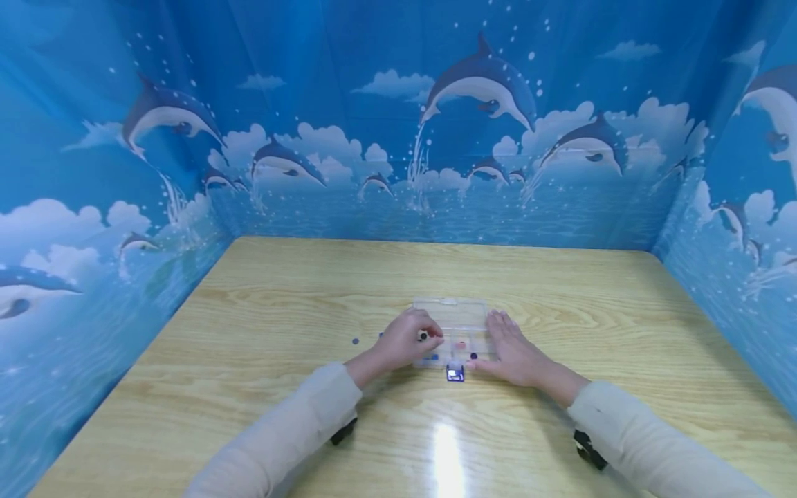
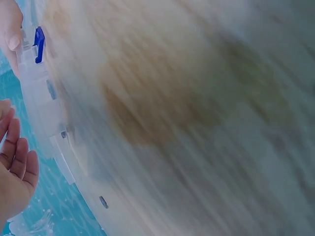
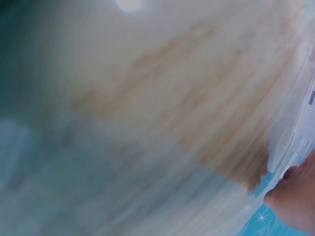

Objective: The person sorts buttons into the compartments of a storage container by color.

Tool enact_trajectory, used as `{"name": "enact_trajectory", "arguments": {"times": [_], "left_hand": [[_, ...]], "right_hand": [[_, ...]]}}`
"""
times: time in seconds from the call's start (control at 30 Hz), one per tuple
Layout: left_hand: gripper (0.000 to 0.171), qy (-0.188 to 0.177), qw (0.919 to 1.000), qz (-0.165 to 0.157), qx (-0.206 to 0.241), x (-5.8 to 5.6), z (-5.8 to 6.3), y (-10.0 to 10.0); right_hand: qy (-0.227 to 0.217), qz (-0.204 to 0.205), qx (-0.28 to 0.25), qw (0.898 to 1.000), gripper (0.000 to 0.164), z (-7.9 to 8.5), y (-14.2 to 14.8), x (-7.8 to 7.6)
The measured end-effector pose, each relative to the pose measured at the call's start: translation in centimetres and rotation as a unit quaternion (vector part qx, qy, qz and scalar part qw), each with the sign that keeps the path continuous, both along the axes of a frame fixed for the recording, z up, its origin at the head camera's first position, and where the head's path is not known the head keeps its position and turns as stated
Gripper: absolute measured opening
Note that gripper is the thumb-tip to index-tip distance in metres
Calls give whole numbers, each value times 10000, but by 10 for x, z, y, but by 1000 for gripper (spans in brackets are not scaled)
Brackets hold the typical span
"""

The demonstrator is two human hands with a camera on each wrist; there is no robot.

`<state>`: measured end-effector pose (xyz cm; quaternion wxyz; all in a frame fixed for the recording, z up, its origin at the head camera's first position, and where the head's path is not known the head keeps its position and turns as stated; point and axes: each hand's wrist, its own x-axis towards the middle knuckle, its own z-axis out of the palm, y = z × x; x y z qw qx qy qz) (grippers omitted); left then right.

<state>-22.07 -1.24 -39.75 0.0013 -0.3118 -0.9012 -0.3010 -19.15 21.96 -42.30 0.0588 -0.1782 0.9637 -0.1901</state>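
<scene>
A clear plastic compartment box (image 1: 441, 360) lies on the table with its transparent lid (image 1: 451, 315) tipped open away from me. Its blue latch (image 1: 455, 373) hangs at the front. My left hand (image 1: 401, 339) is above the box's left part, thumb and forefinger drawn together; whether a small piece is between the tips cannot be made out. Through the gap in those fingers shows a small black round piece (image 1: 424, 336). Blue pieces (image 1: 432, 357), a red piece (image 1: 461, 344) and a dark round piece (image 1: 474, 356) lie within the box. My right hand (image 1: 517, 353) rests along its right side, fingers extended.
Left of the box, a small blue disc (image 1: 355, 341) lies on the wooden table (image 1: 299, 297). Another blue piece (image 1: 381, 335) is partly behind my left hand. Dolphin-printed curtains (image 1: 349, 138) enclose the table at the back and both sides.
</scene>
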Motion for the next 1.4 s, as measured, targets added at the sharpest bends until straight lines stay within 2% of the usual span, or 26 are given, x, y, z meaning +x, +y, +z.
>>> {"name": "enact_trajectory", "arguments": {"times": [0.6, 0.83, 1.17, 1.4], "left_hand": [[10, -69, 9997, 201, 82, -1, -2, -18], [10, -224, 9983, 536, 70, -3, -3, -23], [9, -10, 9978, 657, 79, -4, -5, -34], [10, -9, 9972, 742, 133, -6, -7, -40]], "right_hand": [[49, 16, 36, 10000, 102, 2, -1, 0], [22, 8, 44, 10000, 102, 2, -1, 0], [-17, -14, 14, 10000, 102, 4, -2, 1], [-19, -30, 2, 10000, 103, 3, -1, 2]]}}
